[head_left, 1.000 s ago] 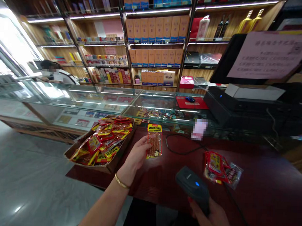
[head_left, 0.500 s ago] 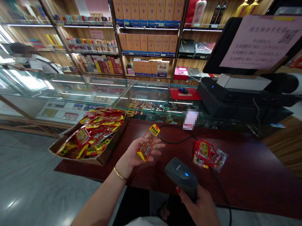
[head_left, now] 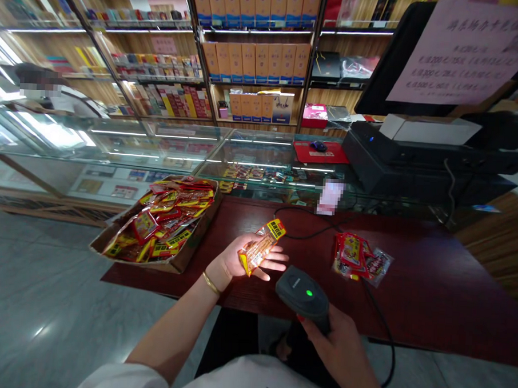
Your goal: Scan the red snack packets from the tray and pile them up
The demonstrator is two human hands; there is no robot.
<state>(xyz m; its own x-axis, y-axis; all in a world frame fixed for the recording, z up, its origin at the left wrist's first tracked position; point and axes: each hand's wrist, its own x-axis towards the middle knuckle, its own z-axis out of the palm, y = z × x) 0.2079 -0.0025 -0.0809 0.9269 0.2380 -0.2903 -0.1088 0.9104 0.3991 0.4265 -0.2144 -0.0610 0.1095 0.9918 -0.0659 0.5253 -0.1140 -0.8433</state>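
My left hand (head_left: 234, 257), palm up, holds a red and yellow snack packet (head_left: 260, 248) under the thumb, its fingers spread beneath. In my right hand (head_left: 338, 340) is a dark barcode scanner (head_left: 302, 299), its nose pointing toward the packet and a green light glowing on top. Light falls on the packet's clear front. To the left, a cardboard box (head_left: 185, 258) is heaped with similar snack packets (head_left: 163, 218). A small pile of red and clear packets (head_left: 354, 255) lies on the table to the right of the scanner.
The dark red table (head_left: 434, 299) meets a glass display counter (head_left: 252, 151). A black cable (head_left: 382, 319) trails over the table's near edge. A phone (head_left: 330, 197), a mouse (head_left: 318, 146) and a monitor (head_left: 393, 62) stand farther back. Another person (head_left: 70, 97) is at far left.
The scanner has moved slightly left, closer to the packet, and its light has gone from blue to green. The packet has tilted to the right and is now lit up.
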